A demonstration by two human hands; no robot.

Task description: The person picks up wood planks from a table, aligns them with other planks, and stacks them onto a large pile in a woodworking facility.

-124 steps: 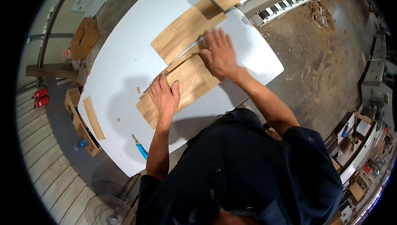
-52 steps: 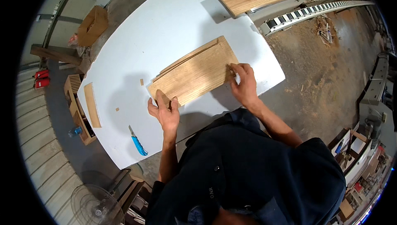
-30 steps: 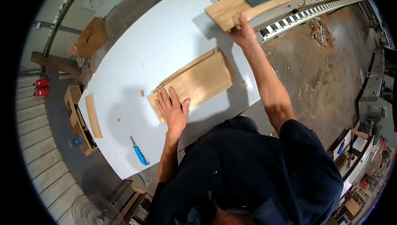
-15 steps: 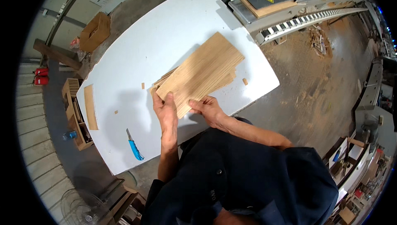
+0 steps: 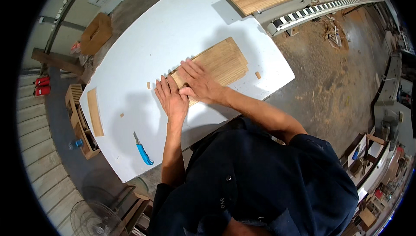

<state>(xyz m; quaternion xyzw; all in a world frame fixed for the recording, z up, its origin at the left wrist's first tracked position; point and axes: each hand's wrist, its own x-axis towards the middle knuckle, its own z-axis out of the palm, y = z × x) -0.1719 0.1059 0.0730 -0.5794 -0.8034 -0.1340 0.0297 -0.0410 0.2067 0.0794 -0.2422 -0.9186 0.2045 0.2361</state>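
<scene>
A stack of thin wooden boards (image 5: 225,60) lies on the white table, roughly lined up, with a lower board's edge showing at the right end. My left hand (image 5: 173,99) rests at the near-left end of the stack, fingers stretched and slightly spread. Beside it, my right hand (image 5: 201,82) lies across the top board with its fingers extended. The two thumbs are close together. Neither hand is gripping anything. A blue-handled utility knife (image 5: 144,154), blade out, lies on the table left of my left forearm.
The white table (image 5: 130,62) also holds a narrow wood strip (image 5: 95,112) at its left edge and small wood chips (image 5: 258,75). At the far right, a wooden board (image 5: 247,0) juts from a machine with a conveyor track (image 5: 312,13). A fan (image 5: 97,218) stands lower left.
The board I was holding tilted over the stack now lies flat on it, and both hands have let go and flattened on top. At the machine, the board sticks out farther over the table.
</scene>
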